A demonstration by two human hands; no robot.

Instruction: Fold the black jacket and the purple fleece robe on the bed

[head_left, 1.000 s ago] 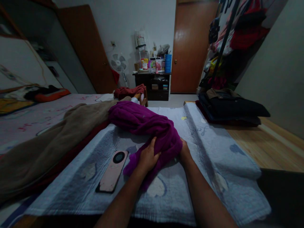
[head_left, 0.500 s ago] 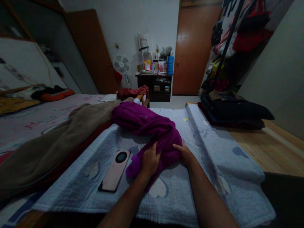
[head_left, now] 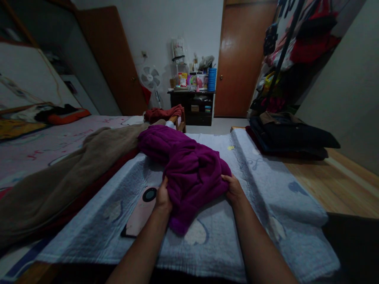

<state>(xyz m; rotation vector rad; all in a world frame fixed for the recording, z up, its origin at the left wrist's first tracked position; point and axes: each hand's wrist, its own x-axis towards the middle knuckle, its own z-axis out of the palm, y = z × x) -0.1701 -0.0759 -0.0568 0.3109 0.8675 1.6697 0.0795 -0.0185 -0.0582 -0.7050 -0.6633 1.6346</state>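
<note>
Purple cloth is gripped at its left edge by the left hand, thumb on the near side, most fingers hidden; its right edge is pinched by the right hand. Cloth is spread in loose folds between the hands, centre of frame, with the far part stretched toward the blanket, left of frame. Judged soft, limp, fairly light, not fragile, little slip expected; sagging likely if held at one point, so best held at both side edges. Phone, lower left of centre, is partly hidden by left forearm. Sheet is seen underneath.
</note>
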